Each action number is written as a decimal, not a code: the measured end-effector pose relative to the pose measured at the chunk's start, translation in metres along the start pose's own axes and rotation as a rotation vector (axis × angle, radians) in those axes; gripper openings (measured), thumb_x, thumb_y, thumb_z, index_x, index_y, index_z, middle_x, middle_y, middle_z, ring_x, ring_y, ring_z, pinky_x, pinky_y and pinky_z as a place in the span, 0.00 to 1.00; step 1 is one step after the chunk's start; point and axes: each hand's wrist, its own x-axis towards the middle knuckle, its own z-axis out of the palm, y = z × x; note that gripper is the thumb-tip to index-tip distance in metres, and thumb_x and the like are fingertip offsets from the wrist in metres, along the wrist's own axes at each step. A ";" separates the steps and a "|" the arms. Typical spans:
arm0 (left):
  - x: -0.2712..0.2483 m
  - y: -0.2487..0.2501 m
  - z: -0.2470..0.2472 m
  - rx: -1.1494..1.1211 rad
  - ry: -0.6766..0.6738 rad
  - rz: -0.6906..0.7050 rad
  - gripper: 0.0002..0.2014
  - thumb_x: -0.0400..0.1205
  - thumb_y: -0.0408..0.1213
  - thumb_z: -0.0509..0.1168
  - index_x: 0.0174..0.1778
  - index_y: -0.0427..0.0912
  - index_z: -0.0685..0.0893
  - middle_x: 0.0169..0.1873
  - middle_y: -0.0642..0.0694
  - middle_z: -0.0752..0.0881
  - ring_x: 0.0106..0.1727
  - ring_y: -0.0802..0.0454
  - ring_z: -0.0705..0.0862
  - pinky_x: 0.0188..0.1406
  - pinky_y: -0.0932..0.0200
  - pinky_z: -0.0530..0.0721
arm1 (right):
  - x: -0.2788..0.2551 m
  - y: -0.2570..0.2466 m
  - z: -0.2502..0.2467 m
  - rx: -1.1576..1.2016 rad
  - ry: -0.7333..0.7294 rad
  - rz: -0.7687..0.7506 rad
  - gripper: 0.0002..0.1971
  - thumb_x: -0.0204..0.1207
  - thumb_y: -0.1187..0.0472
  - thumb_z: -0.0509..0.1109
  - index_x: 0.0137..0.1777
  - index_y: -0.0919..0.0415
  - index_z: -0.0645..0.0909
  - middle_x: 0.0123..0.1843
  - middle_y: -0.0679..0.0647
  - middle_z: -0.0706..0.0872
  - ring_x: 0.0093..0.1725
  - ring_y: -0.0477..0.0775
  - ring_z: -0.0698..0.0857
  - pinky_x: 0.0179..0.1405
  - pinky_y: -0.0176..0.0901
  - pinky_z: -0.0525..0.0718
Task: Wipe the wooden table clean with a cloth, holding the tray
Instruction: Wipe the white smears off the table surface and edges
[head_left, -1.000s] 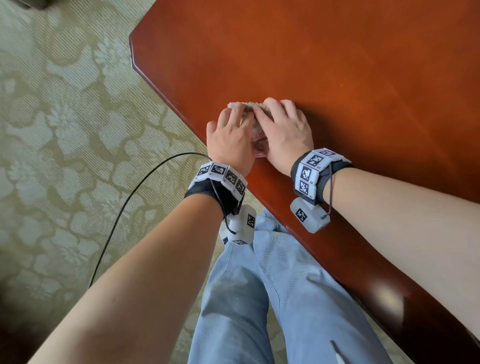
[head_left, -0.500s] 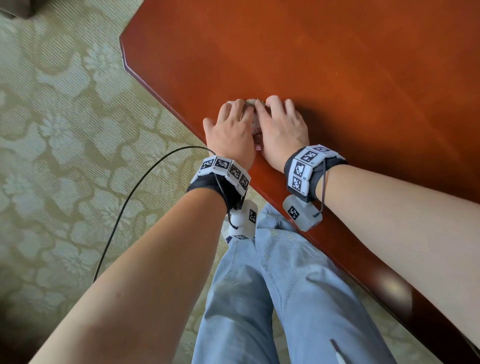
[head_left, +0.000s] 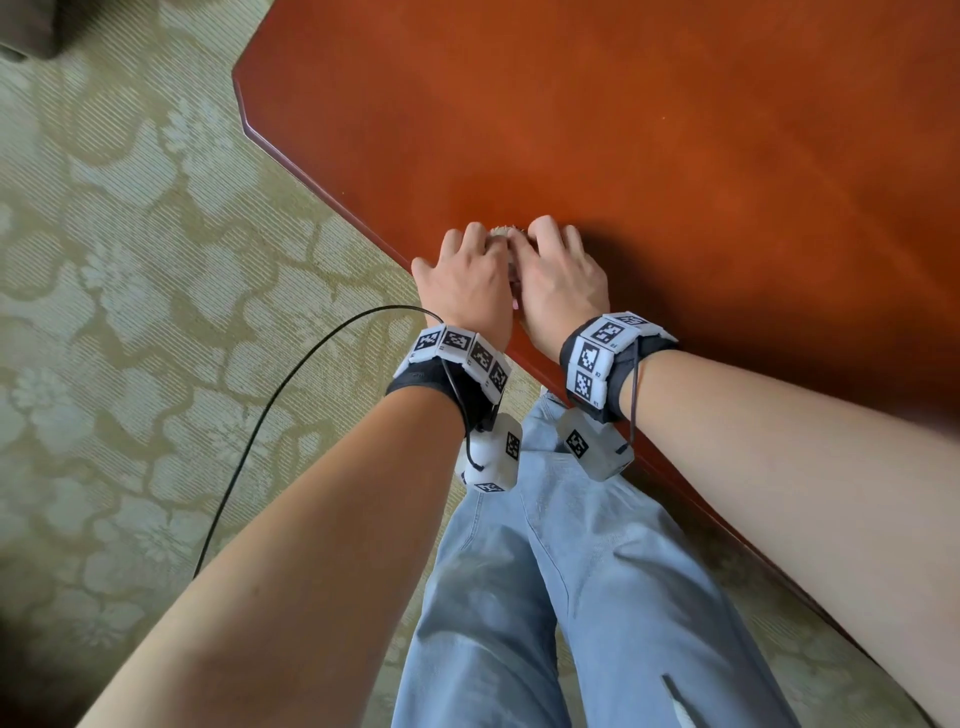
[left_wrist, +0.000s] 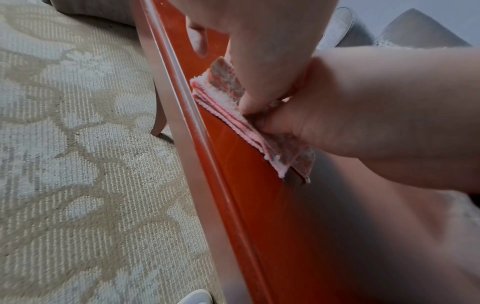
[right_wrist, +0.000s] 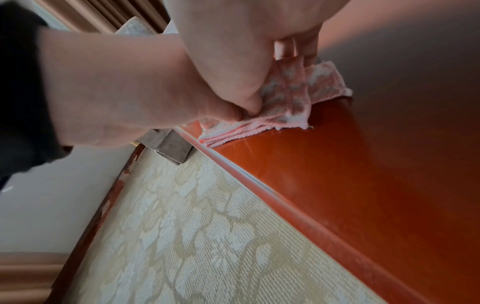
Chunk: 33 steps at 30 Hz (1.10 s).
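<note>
A folded pink-and-white cloth (left_wrist: 223, 82) (right_wrist: 285, 96) lies on the reddish wooden table (head_left: 649, 135) close to its near edge. Both hands are side by side on it. My left hand (head_left: 470, 270) has its fingers curled over the cloth and its thumb pinching the near fold. My right hand (head_left: 563, 273) also grips it, thumb against the fold. In the head view only a sliver of cloth (head_left: 501, 230) shows between the fingertips. No tray shows in any view.
The table edge (head_left: 322, 171) runs diagonally, with patterned carpet (head_left: 130, 312) to its left. A black cable (head_left: 260, 415) trails from the left wrist over the carpet. My legs in jeans (head_left: 545, 597) stand against the edge. A table leg (left_wrist: 159, 123) stands below.
The fingers of both hands have curled in and the cloth has bunched up smaller under them. The right hand has drawn slightly closer to the left.
</note>
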 end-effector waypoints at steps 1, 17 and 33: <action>-0.003 -0.001 0.001 -0.003 -0.006 0.001 0.17 0.83 0.36 0.59 0.68 0.48 0.79 0.64 0.49 0.76 0.66 0.46 0.73 0.54 0.44 0.71 | -0.002 -0.001 0.001 -0.005 -0.001 -0.001 0.21 0.79 0.62 0.67 0.72 0.57 0.75 0.61 0.57 0.76 0.57 0.62 0.77 0.43 0.49 0.76; -0.048 -0.015 0.033 -0.054 0.037 0.008 0.14 0.84 0.36 0.58 0.61 0.48 0.84 0.57 0.49 0.79 0.61 0.46 0.76 0.59 0.45 0.71 | -0.042 -0.017 0.023 -0.020 -0.027 -0.036 0.14 0.83 0.64 0.61 0.66 0.58 0.79 0.58 0.56 0.76 0.54 0.60 0.76 0.35 0.48 0.68; -0.092 -0.028 0.027 -0.115 -0.152 -0.014 0.12 0.81 0.36 0.59 0.55 0.45 0.86 0.52 0.46 0.83 0.59 0.43 0.79 0.61 0.43 0.77 | -0.079 -0.027 0.031 0.139 -0.152 -0.129 0.03 0.78 0.64 0.64 0.43 0.60 0.76 0.48 0.54 0.76 0.51 0.59 0.75 0.32 0.48 0.68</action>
